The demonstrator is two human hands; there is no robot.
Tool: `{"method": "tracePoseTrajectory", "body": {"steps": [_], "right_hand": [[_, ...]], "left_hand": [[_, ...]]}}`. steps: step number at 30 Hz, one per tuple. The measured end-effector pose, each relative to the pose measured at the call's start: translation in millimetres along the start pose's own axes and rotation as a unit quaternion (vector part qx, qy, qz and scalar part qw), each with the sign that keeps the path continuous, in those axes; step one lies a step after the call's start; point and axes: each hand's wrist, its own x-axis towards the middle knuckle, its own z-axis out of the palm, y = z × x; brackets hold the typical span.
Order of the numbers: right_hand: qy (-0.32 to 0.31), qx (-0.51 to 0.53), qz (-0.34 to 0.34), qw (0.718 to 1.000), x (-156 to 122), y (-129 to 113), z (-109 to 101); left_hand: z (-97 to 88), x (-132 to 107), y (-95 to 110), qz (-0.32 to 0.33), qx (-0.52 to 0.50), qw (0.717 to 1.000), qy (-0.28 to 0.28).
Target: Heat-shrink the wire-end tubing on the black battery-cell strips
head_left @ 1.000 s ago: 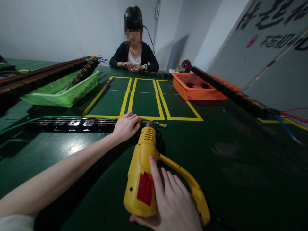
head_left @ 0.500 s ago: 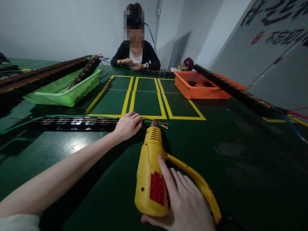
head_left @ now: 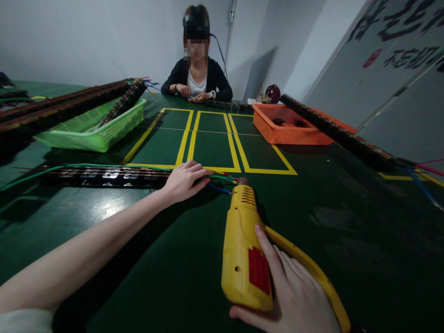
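My right hand grips a yellow heat gun by its handle at the bottom right, nozzle pointing away at the tips of thin coloured wires. My left hand lies on the end of a long black strip with metal contacts, fingers curled down over the wires where they leave the strip. The gun's nozzle sits just right of my left fingertips, a short gap between them. A green wire runs along the strip to the left.
A green mesh basket holding long dark strips stands at the left, an orange basket at the right with another long strip beside it. Yellow tape marks rectangles on the green table. A person in a dark top sits opposite, handling small parts.
The heat gun and my right hand have shifted to the right, nozzle now past the wire tips. My left hand stays on the strip end; more wire shows beside it.
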Motion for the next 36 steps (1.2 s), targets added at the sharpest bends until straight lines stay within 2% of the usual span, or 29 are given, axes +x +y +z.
{"method": "tracePoseTrajectory", "body": {"steps": [9, 15, 19, 23, 26, 32, 36], "right_hand": [[0.013, -0.001, -0.049, 0.999, 0.7, 14.8, -4.5], [0.030, -0.003, -0.073, 0.997, 4.5, 2.6, -4.4], [0.017, 0.023, -0.087, 0.996, 11.8, -10.8, -2.5], [0.019, 0.021, -0.091, 0.995, 14.6, -14.5, 0.4], [0.025, 0.011, -0.101, 0.995, 13.8, -13.3, 1.5], [0.022, -0.026, -0.124, 0.992, 16.9, -11.9, -1.7], [0.013, -0.021, -0.115, 0.993, 18.0, -14.0, -3.7]], "left_hand": [[-7.4, 5.1, -6.1, 0.006, -0.035, 0.997, -0.064], [-7.2, 8.3, -8.8, 0.010, -0.055, 0.995, -0.083], [-8.9, 9.4, -6.4, -0.006, -0.058, 0.995, -0.082], [-14.7, 12.7, -9.2, -0.027, -0.078, 0.994, -0.069], [-18.7, 13.5, -16.3, -0.053, -0.034, 0.996, -0.063], [-18.7, 12.7, -23.1, -0.103, 0.008, 0.987, -0.123], [-16.7, 14.6, -22.5, -0.128, 0.032, 0.980, -0.147]]}}
